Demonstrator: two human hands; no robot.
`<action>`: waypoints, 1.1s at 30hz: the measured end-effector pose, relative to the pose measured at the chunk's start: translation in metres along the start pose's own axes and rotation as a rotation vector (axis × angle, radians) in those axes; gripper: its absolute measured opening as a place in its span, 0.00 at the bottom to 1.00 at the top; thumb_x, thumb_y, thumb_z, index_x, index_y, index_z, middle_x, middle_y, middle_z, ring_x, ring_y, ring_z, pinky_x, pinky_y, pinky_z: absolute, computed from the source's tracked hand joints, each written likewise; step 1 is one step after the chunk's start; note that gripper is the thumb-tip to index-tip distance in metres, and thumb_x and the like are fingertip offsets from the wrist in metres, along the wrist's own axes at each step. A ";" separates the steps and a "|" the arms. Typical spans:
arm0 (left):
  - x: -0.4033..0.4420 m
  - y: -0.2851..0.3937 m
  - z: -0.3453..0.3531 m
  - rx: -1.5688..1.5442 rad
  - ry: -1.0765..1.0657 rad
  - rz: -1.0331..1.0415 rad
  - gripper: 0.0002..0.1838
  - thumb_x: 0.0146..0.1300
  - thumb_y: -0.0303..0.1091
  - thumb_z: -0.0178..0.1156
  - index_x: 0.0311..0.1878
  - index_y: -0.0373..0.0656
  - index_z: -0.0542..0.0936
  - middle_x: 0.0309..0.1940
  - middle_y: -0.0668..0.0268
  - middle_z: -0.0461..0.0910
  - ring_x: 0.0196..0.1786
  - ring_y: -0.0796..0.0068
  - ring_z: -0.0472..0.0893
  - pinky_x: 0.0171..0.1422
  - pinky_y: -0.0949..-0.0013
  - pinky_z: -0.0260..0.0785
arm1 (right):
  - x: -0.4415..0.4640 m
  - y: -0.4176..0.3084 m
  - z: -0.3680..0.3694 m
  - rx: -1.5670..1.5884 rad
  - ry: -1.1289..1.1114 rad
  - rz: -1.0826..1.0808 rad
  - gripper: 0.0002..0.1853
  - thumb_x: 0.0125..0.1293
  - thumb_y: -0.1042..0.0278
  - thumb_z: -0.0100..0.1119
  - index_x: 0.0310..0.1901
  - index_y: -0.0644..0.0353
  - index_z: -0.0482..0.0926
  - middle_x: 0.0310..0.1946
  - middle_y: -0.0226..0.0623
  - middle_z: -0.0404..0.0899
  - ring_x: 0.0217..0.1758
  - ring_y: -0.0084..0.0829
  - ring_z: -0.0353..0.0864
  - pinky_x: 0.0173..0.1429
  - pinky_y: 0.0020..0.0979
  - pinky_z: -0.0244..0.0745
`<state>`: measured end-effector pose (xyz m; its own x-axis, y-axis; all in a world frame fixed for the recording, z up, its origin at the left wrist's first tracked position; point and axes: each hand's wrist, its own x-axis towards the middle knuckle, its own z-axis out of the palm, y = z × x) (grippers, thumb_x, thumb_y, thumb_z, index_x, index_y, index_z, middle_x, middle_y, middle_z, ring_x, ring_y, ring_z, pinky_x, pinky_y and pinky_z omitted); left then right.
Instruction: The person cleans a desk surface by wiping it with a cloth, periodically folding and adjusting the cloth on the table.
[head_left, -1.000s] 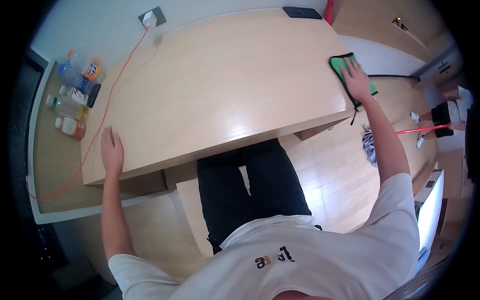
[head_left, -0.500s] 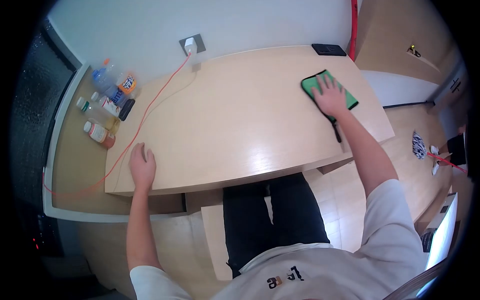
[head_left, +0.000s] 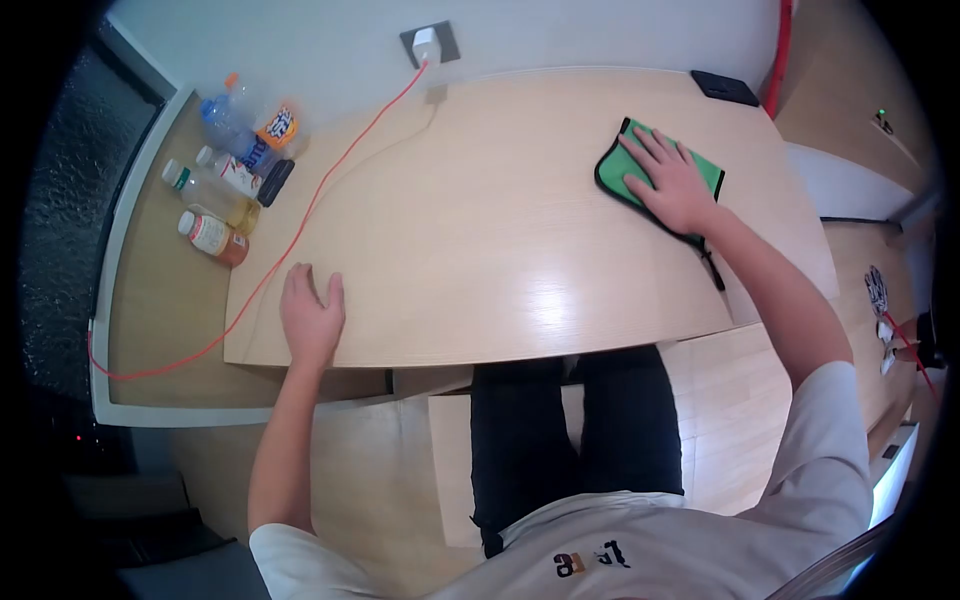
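Note:
My right hand [head_left: 682,192] lies flat with fingers spread on a green cloth [head_left: 707,174] with black edging, near the right side of the wooden table [head_left: 470,220]. A short black strap [head_left: 713,270] trails from the cloth's near corner. Part of the cloth is hidden under the hand. On the left, near the table's front edge, my left hand [head_left: 312,318] rests on the tabletop, thumb apart from the fingers and nothing in it. A red cable [head_left: 318,194] runs just to the left of that hand.
Several bottles [head_left: 215,240] and a small black object [head_left: 275,183] stand or lie at the left. The cable ends at a white plug [head_left: 427,45] in the wall socket. A black phone-like slab [head_left: 725,88] lies at the back right. At far right is another person's foot [head_left: 887,358].
The view has shifted. My right hand and the cloth have slid left across the table relative to the black slab. My left hand's thumb is spread wider.

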<state>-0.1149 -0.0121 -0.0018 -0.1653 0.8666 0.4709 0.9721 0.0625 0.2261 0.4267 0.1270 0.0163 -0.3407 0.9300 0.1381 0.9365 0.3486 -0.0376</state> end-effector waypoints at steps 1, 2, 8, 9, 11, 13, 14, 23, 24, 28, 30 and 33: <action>-0.001 0.000 -0.002 0.006 0.001 -0.005 0.28 0.70 0.47 0.66 0.60 0.31 0.76 0.62 0.41 0.78 0.67 0.40 0.76 0.72 0.47 0.68 | 0.020 0.000 0.004 -0.001 -0.006 0.006 0.37 0.78 0.39 0.44 0.84 0.41 0.55 0.85 0.41 0.53 0.89 0.47 0.47 0.89 0.54 0.39; -0.001 0.000 -0.003 0.017 -0.016 -0.017 0.29 0.69 0.48 0.66 0.61 0.31 0.76 0.63 0.42 0.78 0.67 0.41 0.76 0.72 0.47 0.67 | 0.043 -0.004 0.008 0.000 -0.005 0.008 0.37 0.79 0.40 0.44 0.84 0.41 0.55 0.85 0.40 0.52 0.89 0.47 0.46 0.89 0.54 0.39; 0.002 0.005 -0.006 0.082 -0.063 -0.073 0.32 0.67 0.51 0.68 0.62 0.35 0.76 0.67 0.47 0.74 0.71 0.48 0.72 0.71 0.47 0.64 | 0.193 -0.058 0.039 -0.016 -0.015 -0.189 0.37 0.79 0.35 0.35 0.85 0.38 0.52 0.87 0.36 0.50 0.89 0.45 0.45 0.90 0.54 0.39; 0.003 0.007 -0.008 0.082 -0.072 -0.085 0.31 0.66 0.51 0.68 0.62 0.35 0.76 0.67 0.48 0.74 0.71 0.49 0.72 0.71 0.47 0.63 | 0.212 -0.073 0.044 -0.005 -0.014 -0.262 0.37 0.80 0.36 0.35 0.85 0.38 0.52 0.87 0.36 0.50 0.89 0.45 0.45 0.90 0.54 0.39; 0.004 0.009 -0.011 0.078 -0.096 -0.095 0.31 0.67 0.51 0.68 0.63 0.37 0.75 0.67 0.50 0.73 0.71 0.50 0.71 0.71 0.47 0.62 | 0.238 -0.107 0.048 0.018 -0.009 -0.382 0.36 0.80 0.37 0.35 0.85 0.37 0.53 0.87 0.36 0.50 0.89 0.45 0.45 0.90 0.54 0.39; 0.005 0.013 -0.013 0.076 -0.111 -0.105 0.30 0.69 0.50 0.67 0.64 0.39 0.74 0.67 0.52 0.73 0.71 0.49 0.71 0.72 0.47 0.61 | 0.253 -0.137 0.051 0.008 -0.021 -0.418 0.35 0.81 0.40 0.36 0.85 0.38 0.52 0.86 0.38 0.50 0.90 0.47 0.44 0.90 0.53 0.39; 0.006 0.013 -0.013 0.077 -0.118 -0.106 0.29 0.69 0.50 0.66 0.65 0.39 0.74 0.67 0.52 0.73 0.71 0.49 0.71 0.72 0.48 0.61 | 0.256 -0.150 0.051 0.006 -0.024 -0.431 0.35 0.81 0.41 0.37 0.85 0.39 0.51 0.86 0.38 0.50 0.90 0.47 0.43 0.90 0.52 0.39; 0.004 -0.009 -0.003 -0.053 -0.118 -0.134 0.21 0.72 0.39 0.60 0.64 0.39 0.75 0.66 0.53 0.75 0.72 0.51 0.72 0.74 0.45 0.59 | 0.096 -0.266 0.037 0.277 0.039 -0.758 0.40 0.74 0.33 0.46 0.81 0.47 0.64 0.84 0.44 0.57 0.87 0.51 0.52 0.88 0.56 0.43; 0.005 -0.009 -0.003 -0.058 -0.132 -0.158 0.21 0.73 0.38 0.59 0.64 0.38 0.75 0.65 0.52 0.76 0.71 0.49 0.73 0.73 0.45 0.60 | 0.065 -0.275 0.030 0.302 -0.009 -0.796 0.41 0.73 0.31 0.44 0.82 0.45 0.63 0.84 0.43 0.56 0.88 0.50 0.50 0.89 0.56 0.39; -0.005 -0.025 0.009 -0.001 -0.059 -0.075 0.20 0.75 0.37 0.55 0.64 0.35 0.77 0.62 0.46 0.79 0.66 0.43 0.78 0.73 0.49 0.67 | -0.038 -0.270 0.017 0.425 -0.027 -0.934 0.41 0.73 0.28 0.44 0.80 0.43 0.66 0.84 0.41 0.57 0.88 0.48 0.48 0.90 0.55 0.34; 0.002 -0.013 0.007 -0.041 -0.020 -0.048 0.20 0.76 0.37 0.55 0.63 0.34 0.78 0.61 0.45 0.80 0.64 0.42 0.78 0.72 0.50 0.68 | -0.064 -0.232 0.006 0.462 -0.055 -0.864 0.40 0.74 0.31 0.47 0.80 0.45 0.66 0.83 0.43 0.58 0.88 0.49 0.49 0.89 0.56 0.37; -0.003 0.004 -0.004 -0.058 -0.058 -0.065 0.19 0.76 0.36 0.54 0.62 0.33 0.78 0.60 0.44 0.80 0.62 0.40 0.79 0.71 0.47 0.69 | -0.093 -0.170 -0.003 0.443 -0.006 -0.749 0.38 0.75 0.34 0.49 0.79 0.46 0.67 0.83 0.44 0.59 0.87 0.50 0.52 0.89 0.57 0.41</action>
<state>-0.1111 -0.0162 0.0014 -0.2156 0.8891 0.4037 0.9481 0.0917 0.3043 0.2994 -0.0186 0.0127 -0.8557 0.4381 0.2756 0.3477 0.8810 -0.3210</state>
